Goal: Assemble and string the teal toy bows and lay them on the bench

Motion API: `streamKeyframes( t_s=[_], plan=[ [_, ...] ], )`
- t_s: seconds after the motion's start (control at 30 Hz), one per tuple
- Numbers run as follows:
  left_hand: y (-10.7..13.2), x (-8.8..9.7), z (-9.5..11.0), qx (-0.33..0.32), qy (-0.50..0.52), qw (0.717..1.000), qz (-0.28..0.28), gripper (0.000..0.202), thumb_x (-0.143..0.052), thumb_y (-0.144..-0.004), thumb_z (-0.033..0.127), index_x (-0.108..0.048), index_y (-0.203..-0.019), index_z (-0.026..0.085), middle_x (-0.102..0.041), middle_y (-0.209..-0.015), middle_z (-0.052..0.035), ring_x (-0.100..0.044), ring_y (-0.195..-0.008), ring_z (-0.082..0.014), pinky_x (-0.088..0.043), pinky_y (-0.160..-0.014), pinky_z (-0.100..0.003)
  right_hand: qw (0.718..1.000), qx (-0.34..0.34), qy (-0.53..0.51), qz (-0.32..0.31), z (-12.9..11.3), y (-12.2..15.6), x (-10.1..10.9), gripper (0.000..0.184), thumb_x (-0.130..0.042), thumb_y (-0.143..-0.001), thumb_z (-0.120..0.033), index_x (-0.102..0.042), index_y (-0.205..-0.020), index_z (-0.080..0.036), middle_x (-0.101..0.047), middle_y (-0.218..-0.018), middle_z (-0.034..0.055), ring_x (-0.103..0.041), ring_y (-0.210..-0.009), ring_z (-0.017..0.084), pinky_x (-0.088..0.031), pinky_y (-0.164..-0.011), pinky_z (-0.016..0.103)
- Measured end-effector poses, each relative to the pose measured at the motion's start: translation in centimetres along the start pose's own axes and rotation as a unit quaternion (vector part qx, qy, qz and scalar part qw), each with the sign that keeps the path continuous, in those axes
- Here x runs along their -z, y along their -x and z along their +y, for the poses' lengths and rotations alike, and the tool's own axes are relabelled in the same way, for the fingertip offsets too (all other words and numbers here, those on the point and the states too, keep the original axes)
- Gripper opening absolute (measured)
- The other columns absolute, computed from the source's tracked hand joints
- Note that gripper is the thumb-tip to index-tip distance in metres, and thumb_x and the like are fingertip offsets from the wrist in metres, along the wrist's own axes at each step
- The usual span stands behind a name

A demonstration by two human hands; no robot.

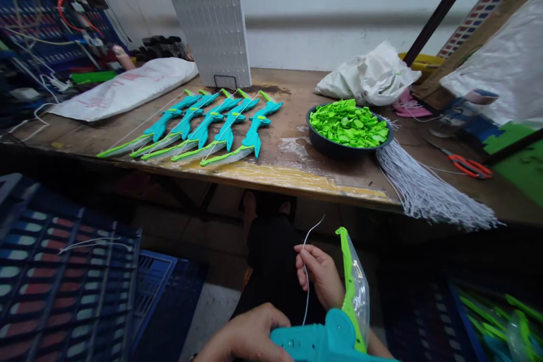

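Observation:
My left hand [257, 335] grips the turquoise body of a toy bow [305, 342] at the bottom of the view, low over my lap. One limb of this bow, bright green with a clear plastic part, points upward on the right. Between thumb and fingers, my right hand [320, 274] pinches a thin white string [307, 280]. Its free end sticks up above the fingers, and its lower end runs down behind the bow's body. The right forearm passes behind the bow. On the table [292, 172] lie several similar toy bows [212, 124] in a row, some with strings visible.
A black bowl [348, 150] of green plastic pieces stands beside a bundle of white strings [428, 186] hanging over the table edge. Orange-handled scissors [470, 166] lie right. Blue crates [63, 277] stand low left; another crate [460, 317] with green parts is low right. White sacks [369, 76] sit behind.

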State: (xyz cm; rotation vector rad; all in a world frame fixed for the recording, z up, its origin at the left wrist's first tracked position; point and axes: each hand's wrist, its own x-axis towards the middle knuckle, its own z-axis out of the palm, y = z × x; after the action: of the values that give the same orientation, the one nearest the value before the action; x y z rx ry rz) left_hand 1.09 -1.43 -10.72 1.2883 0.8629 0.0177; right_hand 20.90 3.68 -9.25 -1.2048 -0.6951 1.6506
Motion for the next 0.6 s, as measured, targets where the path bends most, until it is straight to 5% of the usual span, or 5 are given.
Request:
streamKeyframes(
  t_s=[0.6],
  plan=[
    [-0.09,0.16,0.04,0.006,-0.026,1.000,0.016,0.066,-0.084,-0.048,0.075,-0.055,-0.065,0.018,-0.038,-0.058,0.0072,-0.031,-0.058,-0.0092,-0.018,-0.049,-0.026,1.000,-0.003,0.008,0.006,-0.22,-0.10,-0.05,0.053,-0.084,-0.072,-0.058,-0.068,-0.097,-0.014,-0.060,-0.067,-0.0025,-0.052,-0.041,0.008,-0.037,-0.033,0.017]
  ],
)
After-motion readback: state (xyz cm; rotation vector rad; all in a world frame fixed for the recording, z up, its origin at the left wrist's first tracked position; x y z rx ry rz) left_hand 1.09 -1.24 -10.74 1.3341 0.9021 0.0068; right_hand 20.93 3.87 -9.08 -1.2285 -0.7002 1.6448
